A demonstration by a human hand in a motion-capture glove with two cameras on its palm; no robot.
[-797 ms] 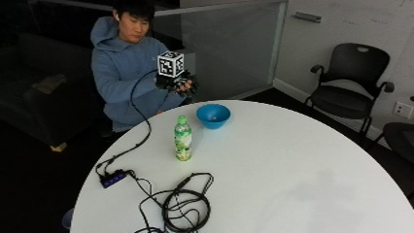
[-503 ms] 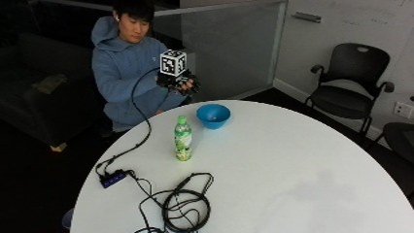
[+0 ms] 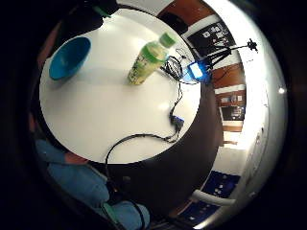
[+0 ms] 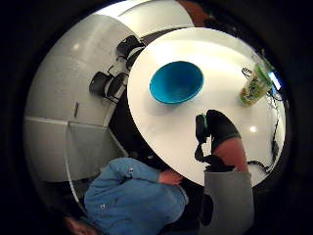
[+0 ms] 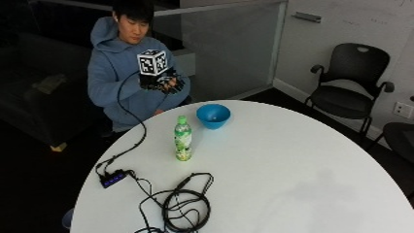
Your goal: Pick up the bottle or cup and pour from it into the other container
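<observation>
Nothing is picked up yet: the green-capped plastic bottle (image 5: 183, 139) stands on the round white bench (image 5: 291, 165), near the blue bowl (image 5: 213, 115). Black-gloved right hand (image 5: 162, 81) hovers chest-high, fingers loosely curled, empty; reaching for the bottle comes next, I'd judge.

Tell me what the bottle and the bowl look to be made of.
Bottle: likely clear plastic, glossy, with a green cap and a printed green wrap; pale contents show through near the base. Bowl: even blue, smooth with a soft sheen inside in the thumb side palm view; plastic or glazed ceramic, I cannot tell which. Both stand on the white table.
</observation>
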